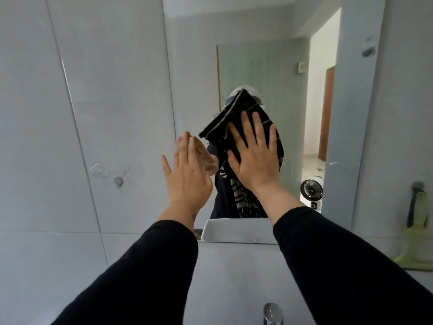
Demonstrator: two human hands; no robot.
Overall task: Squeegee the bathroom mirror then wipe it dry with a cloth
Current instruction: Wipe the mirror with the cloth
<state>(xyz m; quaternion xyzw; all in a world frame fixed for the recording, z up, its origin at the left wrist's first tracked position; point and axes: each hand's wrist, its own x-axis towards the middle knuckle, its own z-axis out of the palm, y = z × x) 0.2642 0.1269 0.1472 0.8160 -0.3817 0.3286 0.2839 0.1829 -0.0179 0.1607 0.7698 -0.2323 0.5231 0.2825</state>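
Observation:
The bathroom mirror (262, 55) fills the middle of the wall in front of me. A black cloth with pale stripes (234, 113) lies flat against the glass under my right hand (255, 156), whose fingers are spread and pressing on it; a fringed end hangs down below the wrist. My left hand (187, 170) is flat with fingers together, its fingertips touching the mirror's left edge, holding nothing. A yellow-green squeegee (417, 231) hangs on the wall at the far right, away from both hands.
Grey wall tiles (82, 113) cover the left side. A chrome tap (273, 313) rises at the bottom edge above the white basin. The mirror reflects a doorway, a small fan and the basin's rim.

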